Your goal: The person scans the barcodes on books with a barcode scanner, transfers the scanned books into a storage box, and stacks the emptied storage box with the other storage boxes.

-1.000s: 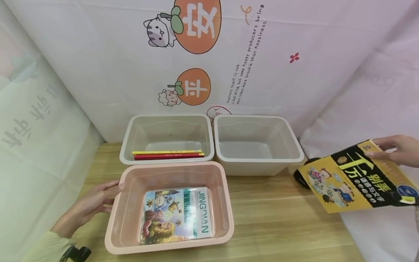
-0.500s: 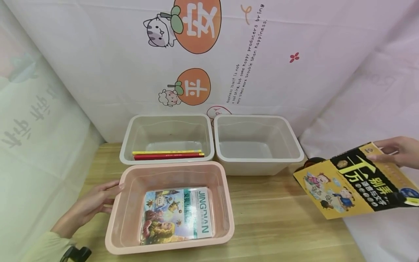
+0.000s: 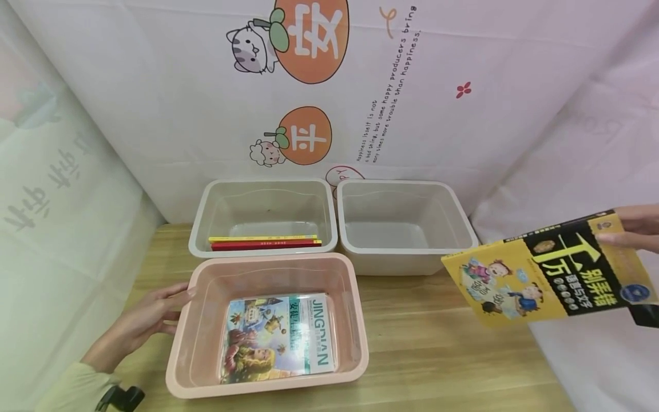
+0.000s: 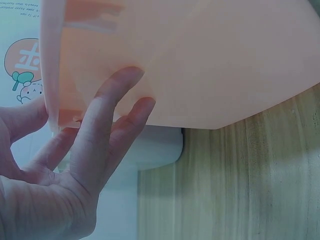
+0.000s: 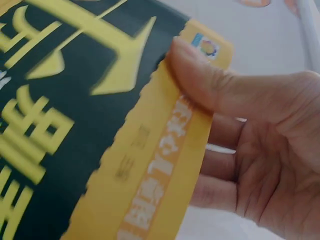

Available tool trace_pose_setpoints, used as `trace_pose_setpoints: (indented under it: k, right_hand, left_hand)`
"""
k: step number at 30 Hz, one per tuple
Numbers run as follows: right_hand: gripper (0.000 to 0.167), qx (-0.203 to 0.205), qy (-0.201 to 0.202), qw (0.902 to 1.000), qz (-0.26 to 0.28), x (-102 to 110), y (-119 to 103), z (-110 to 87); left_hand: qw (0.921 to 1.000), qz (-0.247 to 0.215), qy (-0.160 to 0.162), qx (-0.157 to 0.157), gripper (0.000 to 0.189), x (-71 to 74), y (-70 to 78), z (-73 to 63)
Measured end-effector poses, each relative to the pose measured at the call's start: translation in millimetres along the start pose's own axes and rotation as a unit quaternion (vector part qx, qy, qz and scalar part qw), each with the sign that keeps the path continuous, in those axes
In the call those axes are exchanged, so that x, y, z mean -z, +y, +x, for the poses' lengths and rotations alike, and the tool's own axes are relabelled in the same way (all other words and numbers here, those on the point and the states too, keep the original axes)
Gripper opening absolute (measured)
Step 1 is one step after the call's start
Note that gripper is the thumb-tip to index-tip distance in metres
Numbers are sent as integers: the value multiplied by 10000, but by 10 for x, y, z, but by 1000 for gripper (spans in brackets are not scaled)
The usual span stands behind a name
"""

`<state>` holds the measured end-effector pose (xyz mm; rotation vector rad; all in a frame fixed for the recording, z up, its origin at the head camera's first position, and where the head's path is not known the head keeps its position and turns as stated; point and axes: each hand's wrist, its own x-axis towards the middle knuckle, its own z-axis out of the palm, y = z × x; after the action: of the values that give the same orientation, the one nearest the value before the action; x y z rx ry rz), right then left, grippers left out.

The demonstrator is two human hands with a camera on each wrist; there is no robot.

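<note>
My left hand [image 3: 144, 321] holds the left rim of a pink plastic bin [image 3: 265, 390]; in the left wrist view its thumb lies at the rim and its fingers touch the outer wall. Inside that bin lies a book with a blue-green cover [image 3: 278, 337], face up. At the far right, my right hand [image 3: 638, 226] pinches a yellow and black book [image 3: 535, 272] by one edge, above the table and tilted. The right wrist view shows the thumb [image 5: 192, 67] on the front cover, with the other fingers behind it.
Two pale grey bins stand side by side at the back. The left grey bin [image 3: 268, 186] contains thin yellow and red books [image 3: 265, 245]; no books show in the right grey bin [image 3: 407, 252]. Printed white cloth [image 3: 412, 103] encloses the wooden table [image 3: 437, 355].
The yellow and black book has shifted left and turned flatter towards level, covering the dark object behind it. My left hand and the pink bin have stayed in place.
</note>
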<state>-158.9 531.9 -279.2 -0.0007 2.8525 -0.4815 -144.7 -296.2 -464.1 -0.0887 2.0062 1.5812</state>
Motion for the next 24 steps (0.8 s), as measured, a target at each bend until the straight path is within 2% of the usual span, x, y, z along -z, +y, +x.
trace_pose_setpoints:
  k: [5, 8, 10, 18, 24]
  right_hand:
    - [32, 455, 1060, 9933, -66, 40, -334, -3]
    - [22, 824, 1693, 9821, 81, 45, -585, 0]
    - [18, 978, 1963, 9755, 171, 52, -741, 5]
    - [26, 727, 2348, 9675, 602, 16, -1322, 78]
    - [14, 1212, 2499, 9505, 1396, -119, -1666, 219]
  left_hand:
    - [10000, -10, -15, -26, 77, 3, 1, -8]
    - [10000, -5, -30, -35, 78, 4, 4, -11]
    - [10000, -25, -11, 2, 78, 3, 8, -12]
    - [10000, 31, 15, 9, 79, -2, -5, -7]
    - [10000, 55, 39, 17, 78, -2, -6, 0]
